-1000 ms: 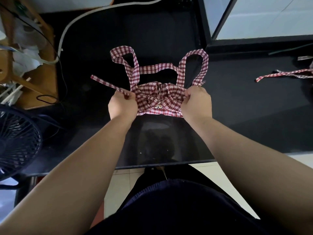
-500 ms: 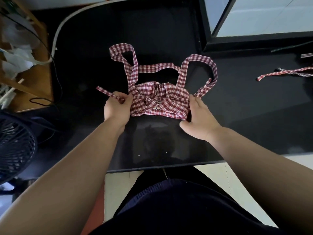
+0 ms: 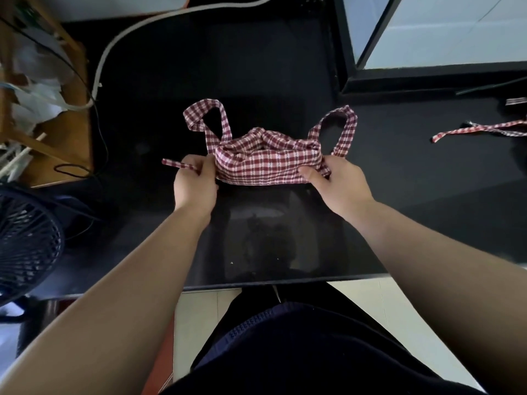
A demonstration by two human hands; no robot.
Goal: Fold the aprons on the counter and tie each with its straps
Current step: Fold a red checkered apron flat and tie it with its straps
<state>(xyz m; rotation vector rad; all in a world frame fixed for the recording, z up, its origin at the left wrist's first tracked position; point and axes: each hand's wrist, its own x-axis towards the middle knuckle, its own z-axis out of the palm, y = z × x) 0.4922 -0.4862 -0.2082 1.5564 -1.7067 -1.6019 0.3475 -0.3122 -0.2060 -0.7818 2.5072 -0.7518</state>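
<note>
- While the folded apron [image 3: 268, 166] rests on the counter [image 3: 413, 195], the left hand [image 3: 195, 185] pinches its strap [image 3: 178, 164]
- the right hand [image 3: 340, 186] grips the opposite end, thumb on top

Dark navy knitted top [image 3: 285, 354] with textured hem [image 3: 251, 323]; forearms [image 3: 154, 275], left hand [image 3: 195, 186], right hand [image 3: 339, 189] bare.

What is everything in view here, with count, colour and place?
apron: one, red-and-white check, folded, mid-counter.
loose straps: a few, same check, counter's far right.
counter: one, glossy black, centre.
hose: one, white, curving at counter's far left.
wooden shelf: one, brown, left.
fan: one, dark, lower left.
left hand: grips apron's left end and a thin strap.
right hand: grips apron's right end.
</note>
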